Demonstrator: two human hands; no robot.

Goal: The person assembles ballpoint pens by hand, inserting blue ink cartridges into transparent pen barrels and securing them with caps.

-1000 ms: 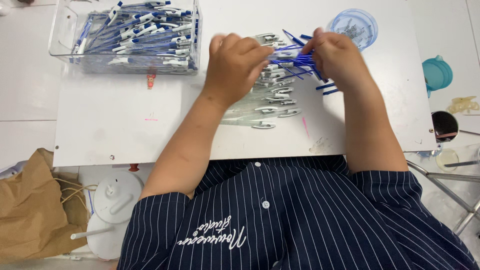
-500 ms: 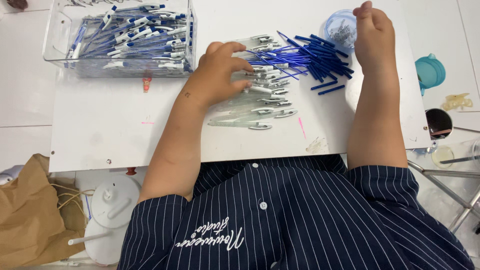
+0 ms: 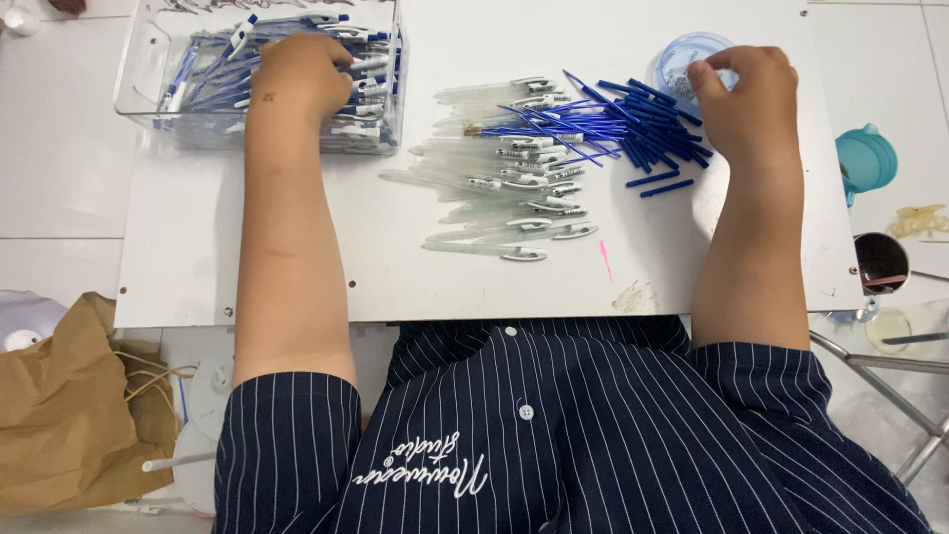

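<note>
Pens in parts, spread over a white worktop (image 3: 297,287); person seated at the near edge, striped dark shirt, both forearms reaching away.

Near: crumpled brown paper bag (image 3: 59,415) on the floor at near left.

Middle of the worktop: a loose heap of clear pen barrels (image 3: 494,198), many with clips, lying roughly side by side. Overlapping its far right side, a pile of blue refills (image 3: 633,124), thin and scattered at angles. Both heaps look large; by my reading, plenty of parts wait unassembled.

Right hand (image 3: 746,99) rests beside the refills, at the rim of a small clear round tub (image 3: 682,64). Fingers curled and pinched together over the tub; whether they hold anything I cannot tell.

Far left: clear plastic bin (image 3: 138,89), well stocked with finished-looking pens (image 3: 198,79), white and blue. Left hand (image 3: 297,74) is down inside it, fingers bent onto the pens; what it grips, if anything, is hidden.

Off the worktop at right: teal cup (image 3: 868,158).

Judgement: work well under way, bin partly filled, a good share left.
</note>
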